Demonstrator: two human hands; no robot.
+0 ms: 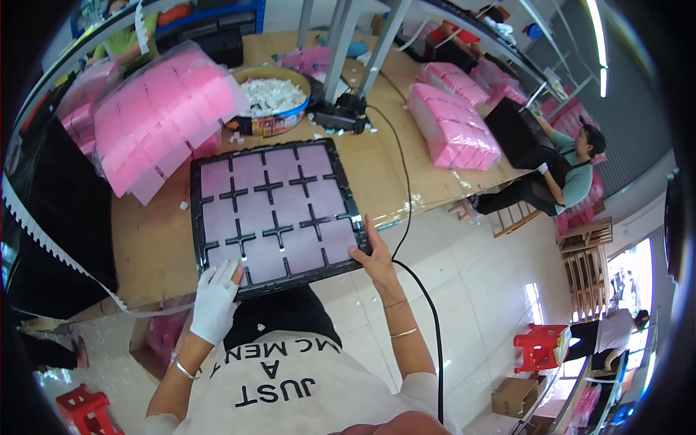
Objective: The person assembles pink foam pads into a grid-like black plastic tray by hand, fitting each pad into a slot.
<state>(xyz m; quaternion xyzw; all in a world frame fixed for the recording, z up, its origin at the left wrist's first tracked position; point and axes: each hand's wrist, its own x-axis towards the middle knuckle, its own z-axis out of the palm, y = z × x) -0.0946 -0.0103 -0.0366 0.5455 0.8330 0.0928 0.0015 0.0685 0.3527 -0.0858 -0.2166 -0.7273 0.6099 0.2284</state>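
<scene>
A square black plastic tray (304, 277) with cross-shaped dividers lies in front of me, its near side reaching past the table edge toward my body. Pale pink material (254, 215) shows across its compartments. My left hand (215, 301), in a white glove with a bare fingertip showing, is closed on the near left corner. At the near right corner, my bare right hand (375, 257) grips the rim, with the thumb on top and the fingers along the outer side. Both hands' undersides are hidden.
Pink wrapped bundles (167, 109) stand beyond the tray at left, others (449, 127) at far right. A round tub (272, 125) holds white scraps. Metal posts (341, 51) rise from the cardboard-covered table (377, 174); a black cable (406, 167) crosses it. A co-worker (573, 170) handles a black box (518, 133).
</scene>
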